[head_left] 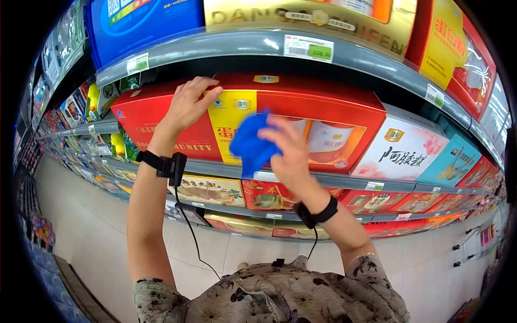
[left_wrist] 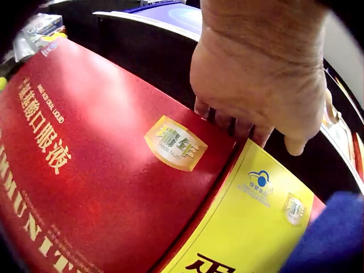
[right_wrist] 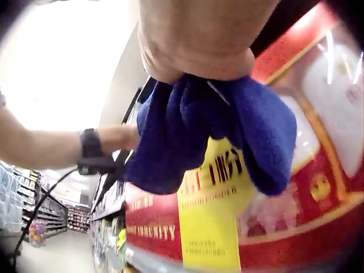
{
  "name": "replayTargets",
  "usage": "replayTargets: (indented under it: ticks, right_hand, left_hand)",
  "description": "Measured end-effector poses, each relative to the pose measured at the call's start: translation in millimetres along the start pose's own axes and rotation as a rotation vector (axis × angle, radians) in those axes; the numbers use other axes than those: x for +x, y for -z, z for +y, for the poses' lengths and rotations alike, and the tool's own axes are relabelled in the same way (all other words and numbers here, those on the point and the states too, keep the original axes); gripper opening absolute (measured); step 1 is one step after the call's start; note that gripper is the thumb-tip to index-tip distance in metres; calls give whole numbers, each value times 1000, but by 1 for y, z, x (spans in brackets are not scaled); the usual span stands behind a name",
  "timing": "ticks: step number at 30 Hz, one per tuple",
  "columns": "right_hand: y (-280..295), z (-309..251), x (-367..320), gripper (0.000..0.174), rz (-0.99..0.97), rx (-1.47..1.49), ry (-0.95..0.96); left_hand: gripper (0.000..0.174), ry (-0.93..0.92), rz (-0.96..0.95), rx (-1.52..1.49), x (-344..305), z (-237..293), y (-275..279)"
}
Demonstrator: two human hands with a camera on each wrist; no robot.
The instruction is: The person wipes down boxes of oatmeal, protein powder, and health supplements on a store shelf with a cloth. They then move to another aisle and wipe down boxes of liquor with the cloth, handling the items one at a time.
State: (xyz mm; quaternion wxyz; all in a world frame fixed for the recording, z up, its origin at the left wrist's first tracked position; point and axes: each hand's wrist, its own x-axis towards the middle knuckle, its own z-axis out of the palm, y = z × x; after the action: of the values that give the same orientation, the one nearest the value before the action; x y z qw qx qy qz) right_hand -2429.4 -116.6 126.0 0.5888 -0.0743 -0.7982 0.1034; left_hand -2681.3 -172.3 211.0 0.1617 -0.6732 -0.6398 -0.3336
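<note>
My left hand [head_left: 189,103] rests over the top edge of a red gift box [head_left: 167,126], where it meets the box with the yellow panel [head_left: 232,116]. In the left wrist view its fingertips [left_wrist: 242,128] reach behind that upper edge. A blue cloth [head_left: 252,141] hangs bunched from my right hand [head_left: 291,153], in front of the yellow panel and the clear window of the red protein powder box [head_left: 323,99]. Seen from the right wrist, the cloth [right_wrist: 182,131] droops in folds below the hand and covers part of the yellow panel; the fingers are hidden.
Above the boxes runs a grey shelf edge [head_left: 231,48] with price tags, bearing a blue box [head_left: 145,32] and a gold box [head_left: 323,24]. A white box [head_left: 401,142] and a teal box [head_left: 452,159] stand at the right. Lower shelves hold more gift boxes.
</note>
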Motion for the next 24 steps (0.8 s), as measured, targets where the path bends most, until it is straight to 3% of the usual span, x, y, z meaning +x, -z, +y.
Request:
replayTargets:
  ticks: [2, 5, 6, 7, 8, 11, 15, 19, 20, 23, 24]
  right_hand:
    - [-1, -11, 45, 43, 183, -200, 236]
    - [-41, -2, 57, 37, 148, -441, 331]
    - [-57, 6, 46, 33, 36, -528, 342]
    - [-72, 13, 29, 30, -75, -614, 353]
    - [-84, 18, 9, 23, -150, -617, 374]
    - [-113, 28, -60, 25, -442, -539, 378]
    - [-127, 17, -117, 20, -603, -500, 278]
    - [-125, 8, -126, 17, -959, -195, -197]
    - [-122, 9, -126, 17, -951, -205, -184]
    - [-109, 15, -115, 32, -872, 671, -1162]
    - [-97, 1, -91, 36, -820, 710, -1269]
  left_hand:
    - [41, -6, -15, -46, 1, 1, 4]
    - [41, -107, 3, -65, 1, -27, -8]
    - [43, -108, -24, -143, 5, -43, -15]
    - [46, 19, -76, -207, 5, -26, -6]
    - [47, 5, -54, -173, 4, -23, -5]
    - [48, 6, -44, -132, 3, -17, -2]
    - [45, -70, -27, -173, -4, -17, 0]
    - [43, -157, 21, -126, -3, -25, -8]
    - [44, -168, 17, -114, -3, -25, -8]
    - [49, -214, 32, -20, -7, -26, -11]
    - [52, -238, 62, 79, -15, -21, -9]
